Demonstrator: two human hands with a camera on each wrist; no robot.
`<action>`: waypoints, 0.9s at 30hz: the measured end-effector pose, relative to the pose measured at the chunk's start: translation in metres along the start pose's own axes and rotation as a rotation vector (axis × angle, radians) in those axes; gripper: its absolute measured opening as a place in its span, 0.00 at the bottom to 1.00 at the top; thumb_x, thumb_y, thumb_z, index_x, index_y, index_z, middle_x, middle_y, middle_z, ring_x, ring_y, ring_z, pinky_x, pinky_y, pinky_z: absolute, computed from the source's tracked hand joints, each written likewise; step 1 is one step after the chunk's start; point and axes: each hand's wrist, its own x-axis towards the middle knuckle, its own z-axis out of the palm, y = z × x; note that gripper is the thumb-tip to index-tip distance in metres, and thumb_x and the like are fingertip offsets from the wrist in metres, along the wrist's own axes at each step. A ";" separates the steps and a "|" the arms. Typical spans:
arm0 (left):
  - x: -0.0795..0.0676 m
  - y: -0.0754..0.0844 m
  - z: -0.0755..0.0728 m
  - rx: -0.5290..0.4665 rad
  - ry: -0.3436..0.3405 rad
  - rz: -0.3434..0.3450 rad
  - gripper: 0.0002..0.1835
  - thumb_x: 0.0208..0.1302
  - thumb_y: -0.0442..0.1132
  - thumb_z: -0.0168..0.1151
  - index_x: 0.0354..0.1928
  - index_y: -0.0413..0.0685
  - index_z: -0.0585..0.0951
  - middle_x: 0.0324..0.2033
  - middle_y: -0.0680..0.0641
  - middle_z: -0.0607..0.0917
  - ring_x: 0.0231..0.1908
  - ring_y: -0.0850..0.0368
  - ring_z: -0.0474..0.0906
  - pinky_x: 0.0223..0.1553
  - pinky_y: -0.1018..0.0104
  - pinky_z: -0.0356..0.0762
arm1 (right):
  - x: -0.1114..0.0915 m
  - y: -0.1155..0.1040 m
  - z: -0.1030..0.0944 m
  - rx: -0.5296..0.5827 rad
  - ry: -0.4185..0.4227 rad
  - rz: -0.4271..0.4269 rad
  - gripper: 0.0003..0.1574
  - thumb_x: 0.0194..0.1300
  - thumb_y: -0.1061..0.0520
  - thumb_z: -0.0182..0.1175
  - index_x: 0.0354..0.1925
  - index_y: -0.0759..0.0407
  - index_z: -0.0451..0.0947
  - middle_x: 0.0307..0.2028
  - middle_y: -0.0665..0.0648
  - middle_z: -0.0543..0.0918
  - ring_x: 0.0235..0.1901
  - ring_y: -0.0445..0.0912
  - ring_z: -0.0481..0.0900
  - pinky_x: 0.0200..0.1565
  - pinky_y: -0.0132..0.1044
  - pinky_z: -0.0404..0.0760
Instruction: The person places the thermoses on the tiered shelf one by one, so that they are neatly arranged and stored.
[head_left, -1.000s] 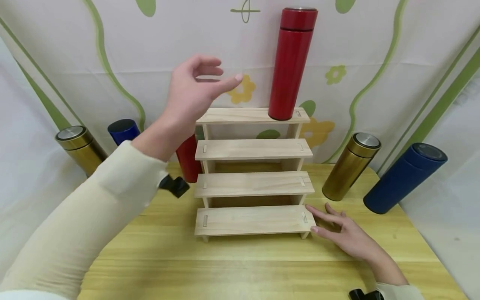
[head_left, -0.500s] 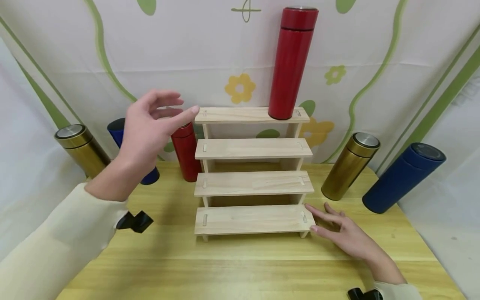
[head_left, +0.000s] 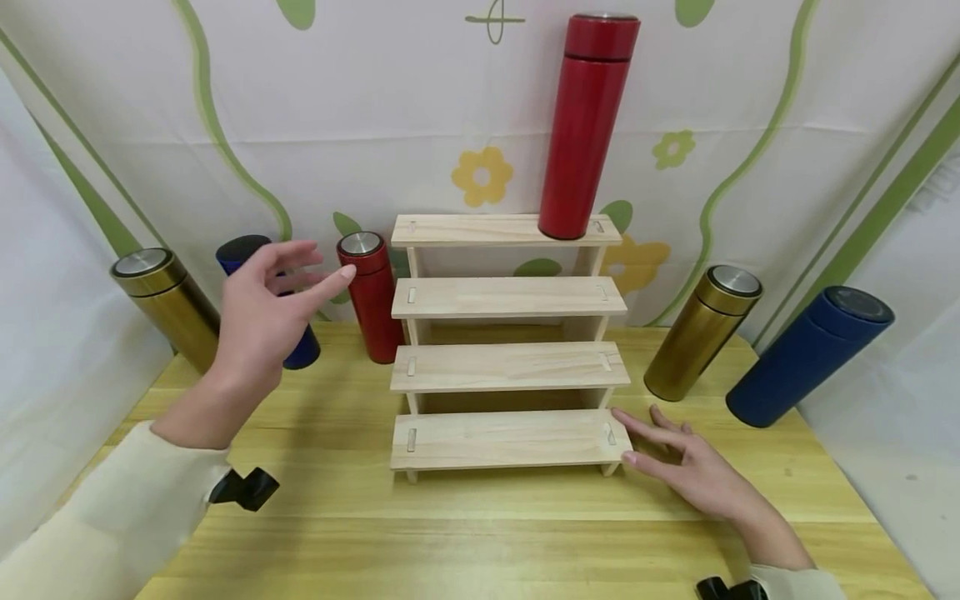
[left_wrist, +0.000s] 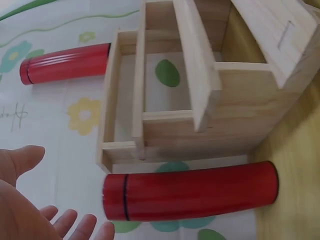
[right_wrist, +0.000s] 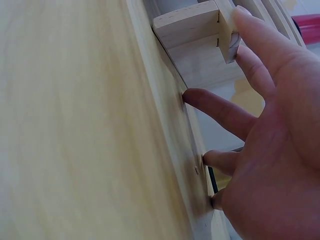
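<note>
My left hand (head_left: 262,312) is raised above the table at left, thumb and fingers apart, holding nothing. Its thumb tip overlaps the upper part of a red thermos (head_left: 377,312) standing on the table beside a wooden step rack (head_left: 510,442). In the left wrist view, the thermos (left_wrist: 200,192) lies just beyond the fingertips, with a gap between. Another tall red thermos (head_left: 585,133) stands on the rack's top step, right side. My right hand (head_left: 697,467) rests at the right end of the bottom step; thumb and forefinger touch that end, and the other fingertips (right_wrist: 189,95) meet the tabletop.
Behind my left hand stands a blue thermos (head_left: 302,352), partly hidden, with a gold thermos (head_left: 176,308) farther left. On the right are a gold thermos (head_left: 697,337) and a dark blue thermos (head_left: 806,358). A patterned white cloth (head_left: 420,100) hangs behind the table (head_left: 480,542).
My left hand has come down and to the left from near the rack's top step, uncovering the red thermos beside the rack. My right hand has stayed at the bottom step.
</note>
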 end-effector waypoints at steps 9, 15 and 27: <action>0.005 -0.043 0.018 -0.027 0.010 -0.078 0.36 0.67 0.54 0.72 0.74 0.56 0.72 0.65 0.51 0.78 0.61 0.57 0.77 0.50 0.74 0.79 | 0.000 0.000 0.000 0.005 0.001 0.000 0.35 0.74 0.44 0.65 0.75 0.29 0.69 0.79 0.64 0.63 0.81 0.75 0.40 0.73 0.80 0.29; 0.010 -0.067 0.033 -0.028 -0.009 -0.117 0.37 0.69 0.49 0.72 0.76 0.54 0.69 0.71 0.46 0.75 0.68 0.47 0.75 0.64 0.52 0.81 | -0.001 0.001 0.000 0.001 0.003 0.008 0.35 0.74 0.43 0.65 0.75 0.28 0.69 0.79 0.65 0.62 0.81 0.74 0.40 0.73 0.79 0.29; 0.031 -0.106 0.063 -0.061 -0.043 -0.188 0.45 0.64 0.43 0.75 0.80 0.52 0.63 0.76 0.41 0.70 0.73 0.38 0.70 0.70 0.43 0.74 | -0.001 0.001 0.000 -0.003 0.006 0.017 0.34 0.74 0.43 0.65 0.74 0.27 0.70 0.81 0.70 0.55 0.81 0.75 0.40 0.73 0.80 0.30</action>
